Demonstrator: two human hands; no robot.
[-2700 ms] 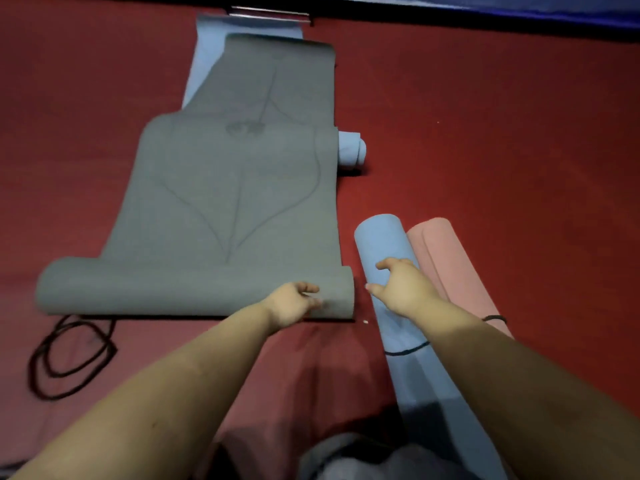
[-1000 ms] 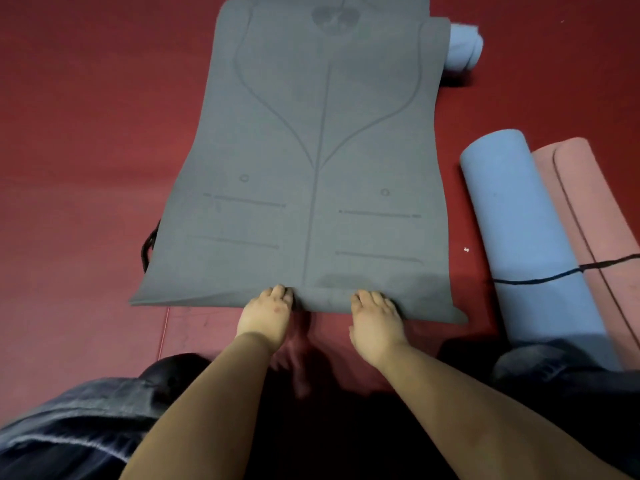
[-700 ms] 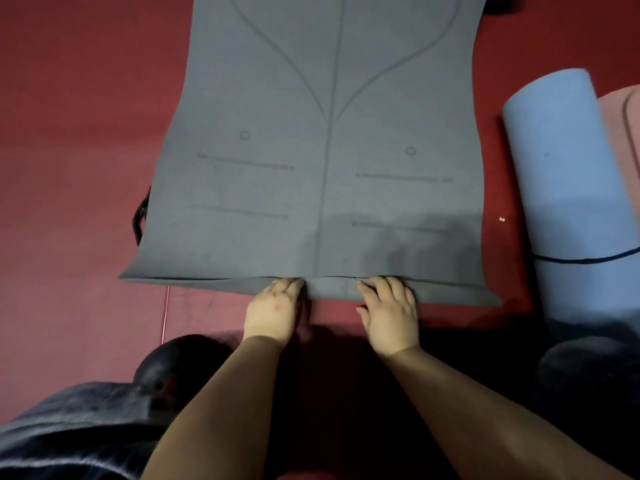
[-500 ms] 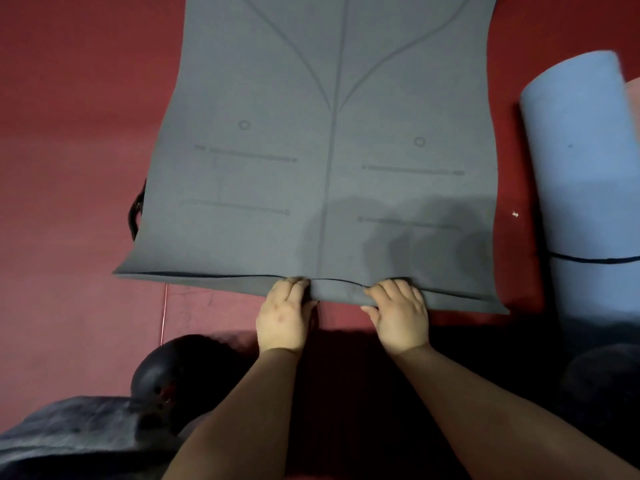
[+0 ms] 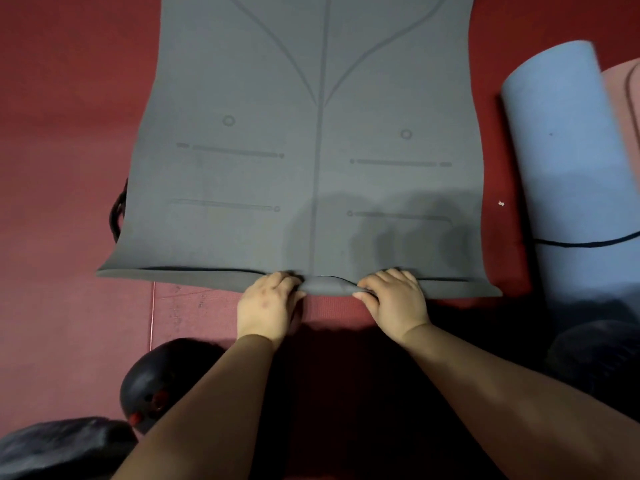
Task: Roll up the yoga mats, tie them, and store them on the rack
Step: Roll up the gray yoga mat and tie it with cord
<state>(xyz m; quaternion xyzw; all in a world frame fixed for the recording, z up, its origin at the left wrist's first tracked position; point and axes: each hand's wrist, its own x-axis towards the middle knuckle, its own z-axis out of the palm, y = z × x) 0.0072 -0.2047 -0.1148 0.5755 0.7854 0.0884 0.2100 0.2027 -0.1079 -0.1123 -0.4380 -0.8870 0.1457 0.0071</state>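
Both bare forearms reach up from the lower frame; the left hand (image 5: pixel 266 304) and right hand (image 5: pixel 394 299) sit side by side at centre, fingers curled.

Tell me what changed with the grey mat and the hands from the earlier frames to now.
The grey mat, partly rolled 2.7 s ago, was spread flat. The left hand and right hand came to the middle of its near edge, first pressing flat, and now curl it up and over into a small fold, starting a new roll. The tied blue roll and pink roll stayed beside it on the right.
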